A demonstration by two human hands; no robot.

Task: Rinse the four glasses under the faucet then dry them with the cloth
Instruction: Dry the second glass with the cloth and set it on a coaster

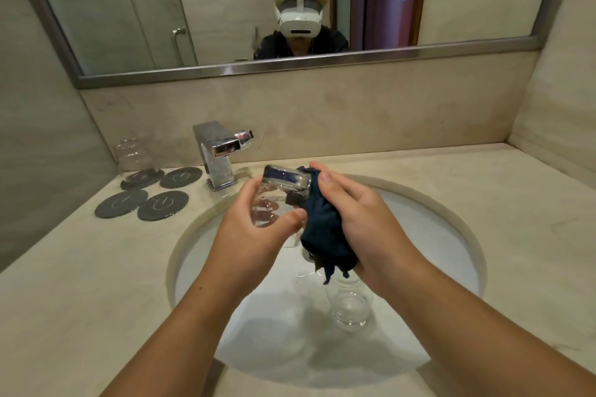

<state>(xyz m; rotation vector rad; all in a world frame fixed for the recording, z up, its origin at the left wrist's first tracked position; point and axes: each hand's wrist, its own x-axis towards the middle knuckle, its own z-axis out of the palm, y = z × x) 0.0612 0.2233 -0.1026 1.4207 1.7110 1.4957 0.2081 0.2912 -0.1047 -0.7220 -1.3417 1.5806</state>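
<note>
Your left hand (258, 222) grips the glass (277, 193) over the sink (435, 235). Its fingers (250, 187) curl round the far side and the thumb presses the near side; some fingertips show through the clear wall. The glass is tilted, its thick base up and to the right, towards the faucet (216, 151).

Your right hand (351, 213) is clenched round the dark blue cloth (322, 229), with its fingers (329, 177) folded over the bunched top. The cloth touches the right side of the glass near the base, and its loose end hangs below the hand. You cannot tell whether any of it is inside the glass.

Both forearms come in from the bottom edge and meet above the basin, wrists nearly level.

A second glass (350, 303) stands in the sink, under the hanging cloth. A third glass (132, 155) stands on the back left one of four dark coasters (163, 205), left of the faucet on the tabletop (500, 203).
</note>
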